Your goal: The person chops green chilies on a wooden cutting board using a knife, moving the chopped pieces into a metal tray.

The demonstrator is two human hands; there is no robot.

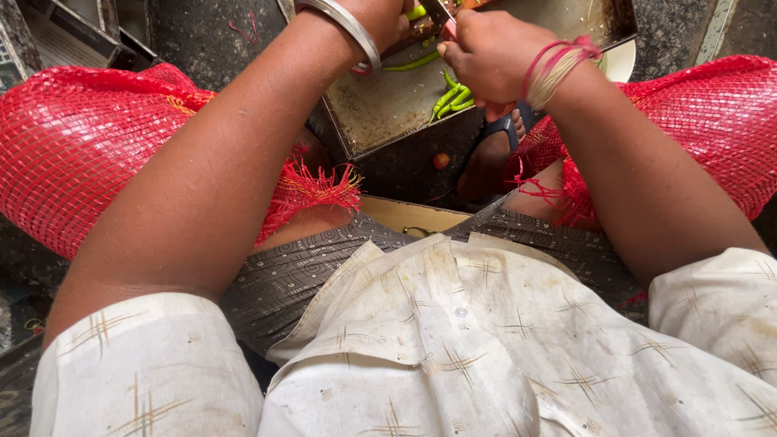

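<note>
My left hand (pixel 379 18), a silver bangle on its wrist, reaches over a metal tray (pixel 380 109) at the top of the view. Its fingers are cut off by the frame edge, next to a green chilli (pixel 415 12). My right hand (pixel 486 57), with red threads round the wrist, is closed in a fist on a knife (pixel 443 16). Only a bit of blade and a pinkish handle end show. A small bunch of green chillies (pixel 453 99) lies on the tray just under this hand, and one long chilli (pixel 411 63) lies between the hands.
Red mesh sacks cover my left knee (pixel 73 146) and my right knee (pixel 712 113). A foot in a blue sandal (pixel 508 133) rests below the tray. A small red piece (pixel 441 160) lies on the dark floor. A white plate rim (pixel 622 61) shows behind the tray.
</note>
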